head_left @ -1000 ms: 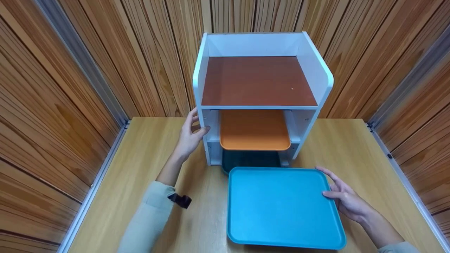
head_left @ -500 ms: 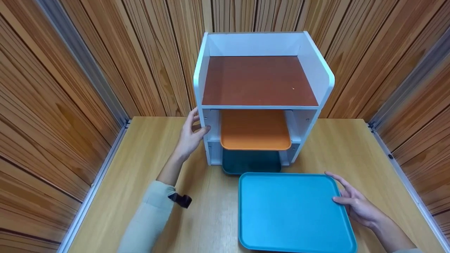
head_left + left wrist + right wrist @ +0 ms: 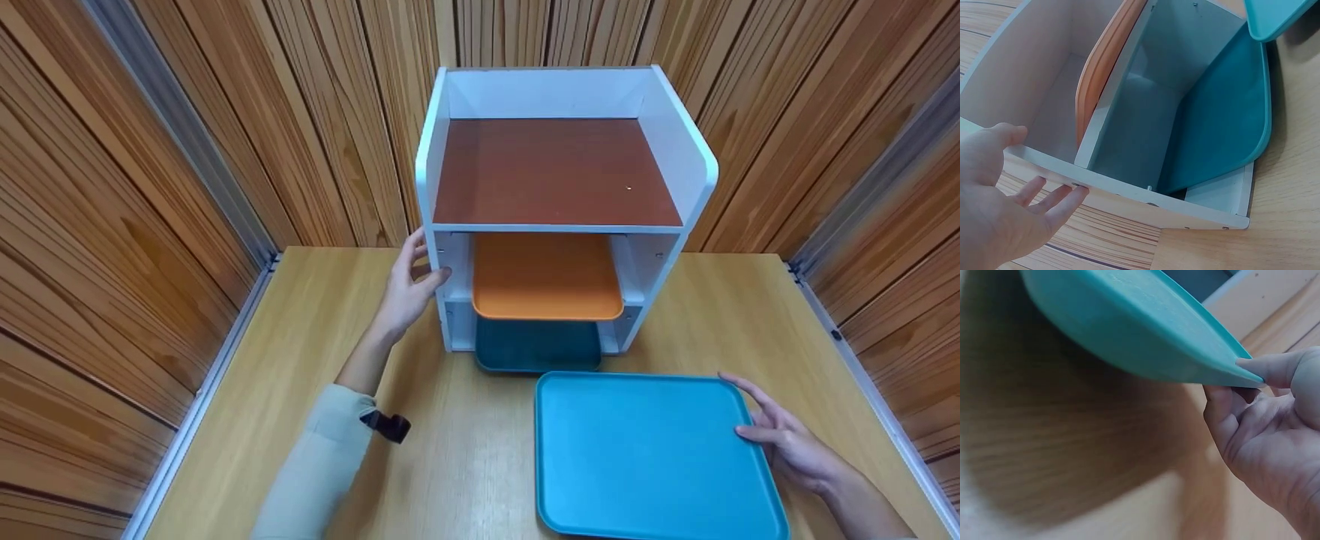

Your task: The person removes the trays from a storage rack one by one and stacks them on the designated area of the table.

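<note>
Already clear of the white rack point(image 3: 690, 172): light blue tray point(image 3: 645, 450), tilted above the table point(image 3: 315, 315), pinched by right hand point(image 3: 787, 442); left hand point(image 3: 405, 289) spread, bracing rack; orange tray point(image 3: 546, 277) and dark teal tray point(image 3: 537, 343) yet inside.

Wooden table point(image 3: 300, 360) bearing white shelf unit point(image 3: 690, 161)

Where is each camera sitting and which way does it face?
Head: above, facing forward and down at the white shelf unit, light blue tray, both forearms.
Left wrist: beside the left hand, facing the unit's side panel.
Right wrist: low by the right hand, facing the tray's underside.
All three views show the light blue tray.
</note>
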### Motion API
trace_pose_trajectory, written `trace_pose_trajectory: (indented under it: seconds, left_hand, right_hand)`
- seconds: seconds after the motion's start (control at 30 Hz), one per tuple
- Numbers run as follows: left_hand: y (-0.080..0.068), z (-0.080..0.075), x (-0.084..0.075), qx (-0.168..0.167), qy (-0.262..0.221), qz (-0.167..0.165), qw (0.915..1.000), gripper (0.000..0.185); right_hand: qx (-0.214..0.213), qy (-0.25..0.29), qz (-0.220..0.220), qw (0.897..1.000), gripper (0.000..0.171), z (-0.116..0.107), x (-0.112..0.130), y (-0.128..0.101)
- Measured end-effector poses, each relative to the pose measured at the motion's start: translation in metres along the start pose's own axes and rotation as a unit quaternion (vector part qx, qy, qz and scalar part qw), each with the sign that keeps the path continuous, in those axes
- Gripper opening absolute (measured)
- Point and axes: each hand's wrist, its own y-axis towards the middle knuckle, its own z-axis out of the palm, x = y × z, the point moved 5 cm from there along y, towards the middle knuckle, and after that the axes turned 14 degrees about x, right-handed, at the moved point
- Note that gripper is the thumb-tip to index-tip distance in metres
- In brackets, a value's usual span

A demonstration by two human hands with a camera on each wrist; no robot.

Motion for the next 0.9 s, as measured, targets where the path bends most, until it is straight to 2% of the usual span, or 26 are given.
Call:
trace_pose_trajectory:
  seconds: [0.4,0.53,0.73,0.9]
  left_hand:
    - [-0.001,0.001,-0.002,0.000,-0.001,-0.003,1.0000,0.072]
    - [0.000,0.001,-0.003,0.000,0.000,-0.003,1.0000,0.074]
    - [0.001,0.000,-0.002,-0.006,0.004,-0.005,1.0000,0.075]
    - [0.001,0.000,-0.001,-0.007,0.003,-0.006,1.0000,0.075]
  right_hand:
    - [0.012,-0.004,0.008,1.000,0.084,-0.008,-0.001,-0.022]
    - [0.014,0.017,0.003,1.000,0.085,-0.011,-0.001,-0.027]
    - [-0.006,-0.010,0.003,1.000,0.085,-0.017,-0.001,-0.038]
    - [0.001,-0.010,0.002,1.000,0.086,-0.022,0.000,-0.048]
